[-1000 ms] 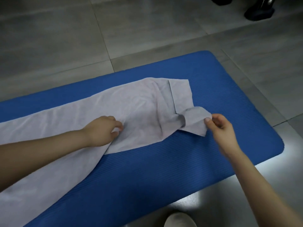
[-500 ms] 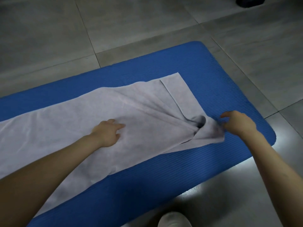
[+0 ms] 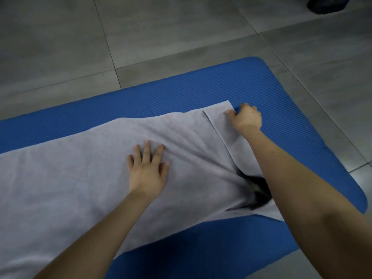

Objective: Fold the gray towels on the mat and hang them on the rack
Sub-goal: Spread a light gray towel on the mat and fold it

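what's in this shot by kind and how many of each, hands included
gray towel: 1
blue mat: 1
hands: 2, the left hand and the right hand
dark object on the floor at the far edge: 1
total: 5

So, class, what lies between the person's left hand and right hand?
Head view: only the gray cloth towel, crossed by its folded flap's edge; the left hand presses it, the right hand grips its far corner.
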Tool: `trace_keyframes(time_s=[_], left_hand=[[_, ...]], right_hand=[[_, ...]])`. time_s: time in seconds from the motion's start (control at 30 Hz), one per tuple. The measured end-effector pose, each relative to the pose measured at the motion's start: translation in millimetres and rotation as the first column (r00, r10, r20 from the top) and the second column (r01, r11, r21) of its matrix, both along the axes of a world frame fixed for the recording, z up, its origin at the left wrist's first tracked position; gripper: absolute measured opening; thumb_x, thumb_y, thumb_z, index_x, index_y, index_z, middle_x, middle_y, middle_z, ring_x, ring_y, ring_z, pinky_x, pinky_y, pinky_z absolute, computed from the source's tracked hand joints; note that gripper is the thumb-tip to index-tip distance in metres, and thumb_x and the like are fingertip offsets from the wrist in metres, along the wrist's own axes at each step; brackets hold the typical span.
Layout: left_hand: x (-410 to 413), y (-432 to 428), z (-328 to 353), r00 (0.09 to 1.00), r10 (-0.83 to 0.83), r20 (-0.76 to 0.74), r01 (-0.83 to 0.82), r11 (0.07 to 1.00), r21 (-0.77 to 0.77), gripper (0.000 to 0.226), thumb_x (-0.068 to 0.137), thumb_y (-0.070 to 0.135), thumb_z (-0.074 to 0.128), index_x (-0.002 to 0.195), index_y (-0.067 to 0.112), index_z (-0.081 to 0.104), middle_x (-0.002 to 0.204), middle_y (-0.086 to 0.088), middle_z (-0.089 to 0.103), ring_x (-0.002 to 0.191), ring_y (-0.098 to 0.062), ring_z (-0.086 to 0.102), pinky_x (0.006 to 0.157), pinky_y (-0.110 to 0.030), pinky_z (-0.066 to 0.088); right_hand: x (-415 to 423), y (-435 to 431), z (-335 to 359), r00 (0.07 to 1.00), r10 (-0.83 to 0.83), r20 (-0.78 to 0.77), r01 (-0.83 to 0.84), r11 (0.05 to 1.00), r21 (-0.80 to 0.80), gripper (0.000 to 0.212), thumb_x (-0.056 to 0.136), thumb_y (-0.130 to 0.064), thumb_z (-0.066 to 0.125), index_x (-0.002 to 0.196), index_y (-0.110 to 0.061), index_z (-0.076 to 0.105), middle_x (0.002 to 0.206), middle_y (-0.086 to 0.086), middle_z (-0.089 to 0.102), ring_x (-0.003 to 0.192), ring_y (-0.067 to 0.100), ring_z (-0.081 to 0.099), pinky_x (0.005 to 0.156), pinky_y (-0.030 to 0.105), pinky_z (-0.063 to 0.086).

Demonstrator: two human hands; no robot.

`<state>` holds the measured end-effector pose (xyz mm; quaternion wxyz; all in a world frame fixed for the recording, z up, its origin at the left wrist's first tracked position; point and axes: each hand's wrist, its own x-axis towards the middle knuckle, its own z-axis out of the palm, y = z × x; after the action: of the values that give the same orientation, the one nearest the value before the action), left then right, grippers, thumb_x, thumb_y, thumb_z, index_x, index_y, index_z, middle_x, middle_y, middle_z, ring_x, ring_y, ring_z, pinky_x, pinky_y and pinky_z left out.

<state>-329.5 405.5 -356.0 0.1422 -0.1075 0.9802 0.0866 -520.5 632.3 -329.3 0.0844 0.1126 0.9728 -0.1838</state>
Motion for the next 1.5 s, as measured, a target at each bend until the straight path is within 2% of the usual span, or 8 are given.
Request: trace_keyframes(time_s=[0.17, 0.33, 0.5, 0.73, 0.83, 1.07, 1.33, 1.5], left_hand=[[-4.8, 4.9, -15.2, 0.999, 0.025, -0.027, -0.026, 1.000, -0.015, 0.069, 0.087, 0.061, 0.003, 0.148, 0.031, 0.013, 0.158, -0.012, 0.007, 0.143, -0.040, 0.001, 0.113, -0.058, -0.001], [-41.2, -10.7, -16.8, 0.995, 0.084, -0.047, -0.086, 0.995, -0.058, 0.066, 0.086, 0.063, -0.001, 0.147, 0.040, 0.001, 0.158, -0.008, -0.004, 0.143, -0.038, -0.008, 0.113, -0.057, -0.005], [-76.4, -23.3, -5.7, 0.995, 0.084, 0.051, -0.081, 0.995, -0.058, 0.058, 0.094, 0.059, 0.014, 0.148, 0.040, 0.000, 0.158, -0.007, -0.010, 0.143, -0.038, -0.012, 0.113, -0.057, -0.002], [-20.9, -29.1, 8.6, 0.911, -0.058, -0.409, 0.121, 0.984, 0.130, 0.046, 0.090, 0.042, 0.041, 0.109, 0.012, 0.069, 0.113, -0.016, 0.064, 0.102, -0.036, 0.059, 0.091, -0.042, 0.046], [26.0, -19.4, 19.6, 0.826, -0.189, -0.531, 0.308, 0.940, 0.144, 0.027, 0.088, 0.030, 0.053, 0.084, 0.010, 0.073, 0.087, -0.009, 0.064, 0.078, -0.026, 0.055, 0.069, -0.033, 0.044], [95.7, -8.3, 13.3, 0.843, -0.402, -0.358, 0.450, 0.891, 0.057, 0.032, 0.083, 0.040, 0.050, 0.087, 0.018, 0.073, 0.080, 0.001, 0.060, 0.080, -0.017, 0.045, 0.072, -0.028, 0.039], [94.8, 0.8, 26.6, 0.875, -0.410, -0.259, 0.395, 0.912, -0.108, 0.022, 0.059, 0.016, 0.081, 0.077, 0.019, 0.070, 0.074, -0.003, 0.056, 0.073, -0.022, 0.044, 0.067, -0.032, 0.027], [113.4, 16.1, 50.4, 0.882, -0.412, -0.228, 0.450, 0.880, 0.151, 0.012, 0.073, 0.027, 0.057, 0.075, 0.015, 0.057, 0.070, -0.005, 0.058, 0.059, -0.026, 0.058, 0.047, -0.026, 0.044]], right_hand=[[-33.2, -11.3, -7.1, 0.988, 0.070, -0.139, -0.073, 0.997, -0.014, 0.018, 0.087, -0.026, 0.054, 0.089, -0.011, 0.064, 0.089, 0.013, 0.065, 0.092, 0.035, 0.061, 0.071, 0.034, 0.043], [-89.9, -20.2, 20.6, 0.909, -0.161, -0.385, 0.105, 0.981, -0.161, 0.028, 0.088, -0.035, 0.055, 0.109, -0.020, 0.065, 0.106, 0.006, 0.067, 0.102, 0.026, 0.059, 0.071, 0.028, 0.035], [-102.2, -27.7, 8.3, 0.976, 0.046, -0.213, -0.086, 0.979, -0.184, 0.046, 0.094, -0.041, 0.050, 0.136, -0.021, 0.049, 0.120, 0.004, 0.063, 0.115, 0.023, 0.055, 0.091, 0.031, 0.040], [23.0, 30.9, 8.6, 0.894, 0.202, -0.400, -0.291, 0.941, -0.176, 0.028, 0.089, -0.035, 0.059, 0.108, -0.017, 0.068, 0.110, 0.003, 0.067, 0.103, 0.025, 0.059, 0.089, 0.031, 0.041], [108.1, 46.7, 9.9, 0.729, 0.445, -0.520, -0.548, 0.834, -0.054, 0.020, 0.085, -0.033, 0.062, 0.086, -0.016, 0.073, 0.089, 0.002, 0.068, 0.083, 0.025, 0.059, 0.078, 0.033, 0.042], [201.2, 27.2, -21.9, 0.499, 0.782, -0.374, -0.786, 0.590, 0.186, 0.038, 0.086, -0.040, 0.054, 0.111, -0.015, 0.067, 0.099, 0.000, 0.065, 0.094, 0.021, 0.054, 0.084, 0.032, 0.036], [197.9, 31.2, -10.2, 0.455, 0.776, -0.437, -0.805, 0.569, 0.171, 0.016, 0.082, -0.029, 0.055, 0.073, -0.021, 0.065, 0.073, -0.006, 0.060, 0.070, 0.017, 0.051, 0.070, 0.031, 0.032], [199.3, 54.6, -3.7, 0.412, 0.799, -0.438, -0.817, 0.537, 0.211, 0.020, 0.085, -0.013, 0.050, 0.075, -0.019, 0.066, 0.074, -0.004, 0.059, 0.069, 0.021, 0.054, 0.070, 0.033, 0.033]])
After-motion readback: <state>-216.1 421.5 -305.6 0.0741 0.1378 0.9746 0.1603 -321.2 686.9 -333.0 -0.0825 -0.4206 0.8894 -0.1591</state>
